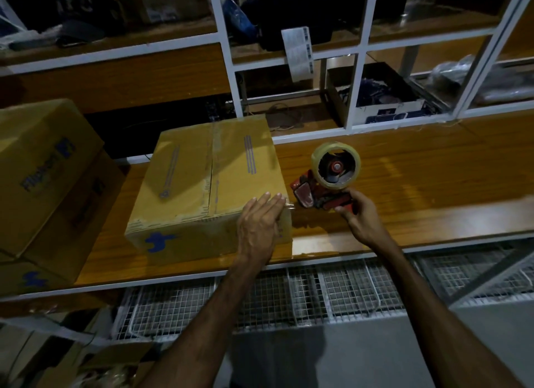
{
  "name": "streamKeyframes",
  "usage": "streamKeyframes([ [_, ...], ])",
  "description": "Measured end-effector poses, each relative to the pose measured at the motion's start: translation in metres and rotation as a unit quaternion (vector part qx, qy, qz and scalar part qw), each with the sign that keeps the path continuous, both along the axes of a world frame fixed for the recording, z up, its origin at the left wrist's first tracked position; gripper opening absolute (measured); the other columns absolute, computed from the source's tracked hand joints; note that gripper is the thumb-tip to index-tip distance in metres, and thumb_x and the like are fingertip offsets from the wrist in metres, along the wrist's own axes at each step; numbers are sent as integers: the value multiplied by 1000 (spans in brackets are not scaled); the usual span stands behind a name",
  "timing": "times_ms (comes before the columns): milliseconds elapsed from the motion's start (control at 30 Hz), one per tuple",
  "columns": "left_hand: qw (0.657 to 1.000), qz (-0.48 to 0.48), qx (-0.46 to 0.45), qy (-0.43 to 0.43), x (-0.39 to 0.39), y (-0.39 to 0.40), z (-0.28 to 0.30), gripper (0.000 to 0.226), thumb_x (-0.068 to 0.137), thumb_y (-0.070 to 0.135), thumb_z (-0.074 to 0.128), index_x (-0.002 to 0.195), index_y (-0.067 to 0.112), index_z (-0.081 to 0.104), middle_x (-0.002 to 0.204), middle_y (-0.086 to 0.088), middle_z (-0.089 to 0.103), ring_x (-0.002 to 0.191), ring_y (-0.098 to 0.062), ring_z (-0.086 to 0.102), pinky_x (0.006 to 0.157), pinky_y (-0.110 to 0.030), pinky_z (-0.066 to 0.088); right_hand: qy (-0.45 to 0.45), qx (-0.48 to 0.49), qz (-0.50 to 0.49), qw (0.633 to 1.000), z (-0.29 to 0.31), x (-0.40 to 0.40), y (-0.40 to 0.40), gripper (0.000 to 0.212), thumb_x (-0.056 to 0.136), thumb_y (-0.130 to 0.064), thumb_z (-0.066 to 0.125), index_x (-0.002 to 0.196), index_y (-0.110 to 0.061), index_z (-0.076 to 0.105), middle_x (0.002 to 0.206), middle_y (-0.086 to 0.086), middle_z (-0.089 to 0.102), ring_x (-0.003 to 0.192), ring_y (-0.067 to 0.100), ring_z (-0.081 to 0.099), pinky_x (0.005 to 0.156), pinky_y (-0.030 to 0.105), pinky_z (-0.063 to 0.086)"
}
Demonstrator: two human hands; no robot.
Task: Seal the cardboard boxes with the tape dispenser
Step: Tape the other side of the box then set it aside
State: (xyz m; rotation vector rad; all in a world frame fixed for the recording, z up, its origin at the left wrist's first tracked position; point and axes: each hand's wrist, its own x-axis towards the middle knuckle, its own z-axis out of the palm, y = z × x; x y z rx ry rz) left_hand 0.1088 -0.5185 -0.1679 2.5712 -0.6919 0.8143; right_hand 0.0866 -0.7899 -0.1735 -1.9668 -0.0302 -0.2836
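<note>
Cardboard box [202,185] sits centre frame on wooden shelf [419,179], flaps closed. Left hand [260,226] lies flat, fingers straight, on its near right corner. Right hand [361,217] grips red tape dispenser [326,182] handle just right of box. More boxes [49,185] stacked at left edge.

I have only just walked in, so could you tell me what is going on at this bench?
A person is taping a cardboard box shut on a wooden bench. The left hand lies flat on the box's near right corner, fingers straight, where a bit of clear tape shows. The right hand grips the handle of a red tape dispenser just right of the box. More boxes are stacked at the left.
</note>
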Motion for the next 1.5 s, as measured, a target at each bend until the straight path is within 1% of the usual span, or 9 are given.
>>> streamKeyframes([
  [200, 1000, 1, 8, 6, -4, 1, 5, 54, 89, 7, 38, 132, 13, 71, 134, -5, 70, 130, -25, 63, 111, -48, 48, -14, -13, 17, 1000, 14, -3, 1, 35, 100, -2, 66, 133, -15, 61, 128, 6, 66, 122, 24, 62, 103, 39, 52],
  [400, 1000, -3, -8, 4, -2, 9, 0, 48, 88, -3, 65, 133, 13, 69, 135, -6, 69, 131, -26, 62, 112, -51, 47, -45, -85, -6, 995, 25, -22, -48, 36, 99, 2, 66, 129, -18, 63, 121, 6, 68, 116, 24, 65, 100, 28, 55],
  [467, 1000, -4, -14, 1, -1, 9, -2, 49, 87, -5, 66, 133, 13, 70, 135, -6, 69, 131, -26, 63, 113, -50, 46, -51, -142, -3, 989, 24, -28, -68, 36, 99, -2, 67, 128, -21, 64, 121, 4, 67, 115, 25, 64, 99, 40, 57],
  [567, 1000, -1, -18, -2, 0, 9, -1, 51, 85, -6, 65, 133, 12, 69, 135, -6, 69, 130, -26, 63, 114, -47, 41, -66, -266, 3, 962, 24, -31, -75, 41, 98, -12, 68, 135, -27, 60, 119, 1, 64, 106, 25, 62, 83, 54, 57],
  [733, 1000, 2, -29, 2, 0, 8, -3, 49, 87, 2, 50, 130, 12, 72, 133, -5, 71, 129, -25, 64, 113, -48, 45, -49, -497, 35, 866, 39, -32, -48, 46, 106, -31, 55, 149, -38, 44, 125, 0, 55, 94, 20, 59, 57, 28, 41],
  [900, 999, 4, -47, 8, -2, 6, -3, 48, 91, 10, 44, 131, 12, 71, 133, -5, 71, 130, -25, 63, 114, -46, 43, -25, -532, 11, 846, 37, -33, -12, 49, 106, -18, 49, 152, -34, 39, 128, 4, 50, 99, 19, 54, 80, 38, 49],
  [1100, 998, 4, -58, 19, -1, 7, -6, 58, 82, -6, 69, 137, 12, 67, 138, -5, 67, 134, -25, 59, 118, -47, 39, 3, -584, -21, 811, 26, -26, 0, 50, 104, -21, 54, 150, -34, 39, 136, 9, 48, 116, 30, 58, 95, 50, 48],
  [1333, 998, 11, -66, 14, 0, 3, -10, 51, 85, 3, 61, 134, 12, 69, 137, -5, 68, 133, -25, 60, 118, -46, 37, 119, -427, -74, 893, -5, -30, -35, 57, 97, -18, 65, 145, -32, 40, 129, 9, 54, 103, 30, 63, 82, 51, 58],
  [1500, 997, 21, -75, 27, -1, 0, -8, 43, 92, 8, 62, 134, 13, 69, 137, -4, 69, 133, -24, 60, 118, -49, 37, 160, -180, -74, 968, -16, 2, -38, 52, 99, -18, 66, 148, -28, 48, 138, 6, 65, 124, 30, 62, 101, 57, 54],
])
